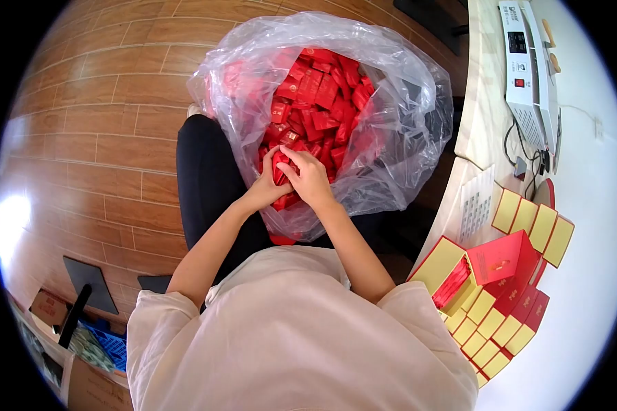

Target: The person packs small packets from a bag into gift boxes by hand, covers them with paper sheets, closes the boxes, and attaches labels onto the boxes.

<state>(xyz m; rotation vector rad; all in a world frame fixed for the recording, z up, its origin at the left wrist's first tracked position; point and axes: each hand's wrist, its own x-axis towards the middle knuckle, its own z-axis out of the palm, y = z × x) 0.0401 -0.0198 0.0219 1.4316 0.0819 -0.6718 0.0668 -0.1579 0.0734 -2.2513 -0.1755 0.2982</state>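
Note:
A large clear plastic bag [401, 161] stands open before me, filled with many small shiny red packets [315, 89]. My left hand [262, 190] is curled around a few red packets [279, 166] at the bag's near side. Over the same packets bends my right hand [308, 179], its thumb and fingers closed on them from the right. The fingers partly cover the held packets, so their number cannot be made out.
On the table [483, 103] to my right lie an open gift box [449, 274] with red packets inside, stacked red-and-yellow boxes [493, 322] and a white machine [524, 75] with cables. A blue crate [106, 342] and cardboard box [92, 387] sit lower left.

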